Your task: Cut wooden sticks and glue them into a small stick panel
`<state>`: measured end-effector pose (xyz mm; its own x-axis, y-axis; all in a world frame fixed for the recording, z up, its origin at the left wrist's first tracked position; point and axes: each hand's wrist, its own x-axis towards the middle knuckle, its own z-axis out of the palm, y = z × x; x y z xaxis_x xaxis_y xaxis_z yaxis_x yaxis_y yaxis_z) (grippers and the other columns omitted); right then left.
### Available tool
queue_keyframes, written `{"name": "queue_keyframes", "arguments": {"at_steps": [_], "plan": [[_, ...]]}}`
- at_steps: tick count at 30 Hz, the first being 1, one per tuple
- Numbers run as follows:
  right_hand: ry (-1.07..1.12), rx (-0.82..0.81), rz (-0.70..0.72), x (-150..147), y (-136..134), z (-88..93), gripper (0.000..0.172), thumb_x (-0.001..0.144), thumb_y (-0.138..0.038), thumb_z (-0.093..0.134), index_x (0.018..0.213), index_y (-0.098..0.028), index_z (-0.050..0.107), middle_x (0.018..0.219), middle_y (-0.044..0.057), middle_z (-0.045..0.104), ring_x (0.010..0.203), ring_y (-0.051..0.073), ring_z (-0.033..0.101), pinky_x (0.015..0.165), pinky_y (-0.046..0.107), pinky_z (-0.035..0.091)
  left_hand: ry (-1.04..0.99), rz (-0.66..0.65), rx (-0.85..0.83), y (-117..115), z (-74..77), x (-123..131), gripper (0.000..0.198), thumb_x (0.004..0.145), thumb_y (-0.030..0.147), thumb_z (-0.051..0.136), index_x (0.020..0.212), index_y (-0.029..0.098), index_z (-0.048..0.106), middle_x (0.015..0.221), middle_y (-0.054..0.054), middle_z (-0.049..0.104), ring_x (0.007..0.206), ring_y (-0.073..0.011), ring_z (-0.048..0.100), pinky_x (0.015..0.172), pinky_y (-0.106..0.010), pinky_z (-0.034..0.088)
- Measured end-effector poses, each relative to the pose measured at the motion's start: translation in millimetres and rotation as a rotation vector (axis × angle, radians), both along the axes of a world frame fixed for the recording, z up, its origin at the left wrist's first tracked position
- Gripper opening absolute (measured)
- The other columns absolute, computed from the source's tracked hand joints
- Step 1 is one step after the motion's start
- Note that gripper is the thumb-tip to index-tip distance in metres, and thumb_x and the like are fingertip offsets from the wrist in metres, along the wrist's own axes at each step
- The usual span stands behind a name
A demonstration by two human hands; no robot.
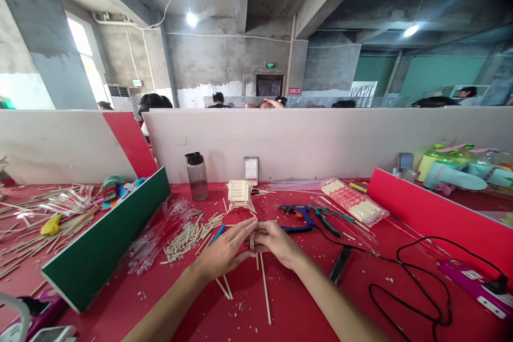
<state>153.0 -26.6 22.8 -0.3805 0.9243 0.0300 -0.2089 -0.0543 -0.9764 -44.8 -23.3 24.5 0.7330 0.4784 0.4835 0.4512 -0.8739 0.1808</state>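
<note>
In the head view, my left hand (228,248) and my right hand (278,243) meet over the middle of the red table. Their fingertips close around thin wooden sticks (251,246), whose ends show between the palms; the fingers partly hide the grip. Just beyond my fingers stands a small structure of glued wooden sticks (240,194). Loose long sticks (265,288) lie below my hands. Left of my left hand is a heap of short cut sticks (194,238), with a blue pen-like tool (218,234) nearer. Past my right hand lies a blue glue gun (302,217).
Green-handled pliers (326,222), a bagged stick bundle (355,201) and a black cable (428,272) lie right. A dark bottle (196,176) and phone (251,170) stand by the white partition (320,139). Green (116,235) and red (441,211) boards flank the workspace.
</note>
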Motion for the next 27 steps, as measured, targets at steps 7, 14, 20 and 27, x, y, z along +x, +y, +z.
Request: {"name": "queue_keyframes", "arguments": {"at_steps": [7, 14, 20, 27], "plan": [[0.0, 0.009, -0.012, -0.3, 0.2, -0.7, 0.047, 0.063, -0.053, 0.085, 0.09, -0.016, 0.074, 0.081, 0.004, 0.071, 0.075, 0.018, 0.068, 0.069, 0.032, 0.056, -0.004, -0.013, -0.023, -1.9, 3.5, 0.2, 0.07, 0.097, 0.038, 0.057, 0.156, 0.03, 0.021, 0.155, -0.012, 0.041, 0.139, -0.0276, 0.045, 0.11, -0.042, 0.048], [-0.02, -0.002, 0.006, 0.2, -2.9, 2.2, 0.049, 0.064, -0.053, 0.084, 0.094, -0.016, 0.072, 0.086, 0.007, 0.074, 0.08, 0.023, 0.072, 0.077, 0.039, 0.057, -0.024, -0.002, -0.121, -3.3, 5.3, 0.0, 0.076, 0.092, 0.043, 0.063, 0.155, 0.031, 0.023, 0.156, -0.012, 0.037, 0.142, -0.0281, 0.041, 0.113, -0.046, 0.044], [-0.02, -0.012, 0.031, 3.1, -2.1, 4.0, 0.049, 0.066, -0.051, 0.084, 0.097, -0.015, 0.072, 0.089, 0.008, 0.075, 0.082, 0.023, 0.073, 0.079, 0.038, 0.057, -0.042, 0.04, -0.147, -3.3, 4.9, -1.2, 0.082, 0.089, 0.043, 0.068, 0.155, 0.03, 0.021, 0.151, -0.014, 0.042, 0.138, -0.0297, 0.045, 0.111, -0.047, 0.045], [-0.019, 0.005, 0.04, 1.1, -5.0, 6.2, 0.047, 0.068, -0.05, 0.083, 0.098, -0.016, 0.072, 0.09, 0.007, 0.074, 0.081, 0.021, 0.072, 0.075, 0.034, 0.057, -0.059, 0.013, -0.122, -6.9, 9.3, 0.3, 0.075, 0.087, 0.028, 0.068, 0.151, 0.028, 0.028, 0.146, -0.012, 0.045, 0.134, -0.0279, 0.047, 0.11, -0.044, 0.045]]}}
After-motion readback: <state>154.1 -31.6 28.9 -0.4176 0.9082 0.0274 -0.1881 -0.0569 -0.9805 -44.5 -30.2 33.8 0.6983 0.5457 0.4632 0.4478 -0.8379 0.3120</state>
